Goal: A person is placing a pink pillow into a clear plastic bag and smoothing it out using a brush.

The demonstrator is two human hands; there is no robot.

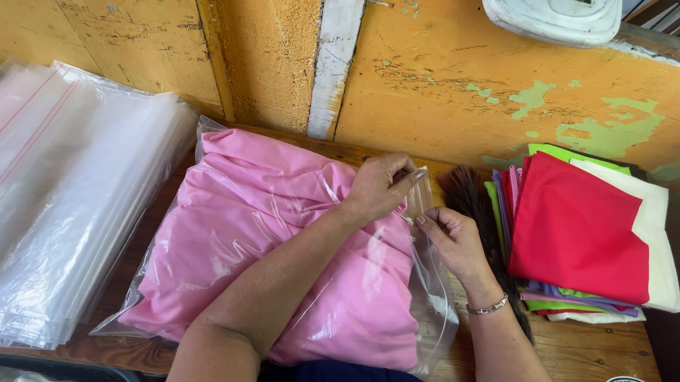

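A clear bag (426,290) holding pink cloth (279,245) is laid on the wooden table (583,350). The bag's open edge is pinched between the fingers of the left hand (379,187) and of the right hand (452,240), which are set close together at its right end. A stack of empty bags (46,200) is seen to the left. Folded cloths (586,235), red on top, are piled to the right, near a dark brush (472,196).

Glossy clear plastic bag (426,290) wraps matt pink cloth (279,245) on a worn wooden table (583,350).
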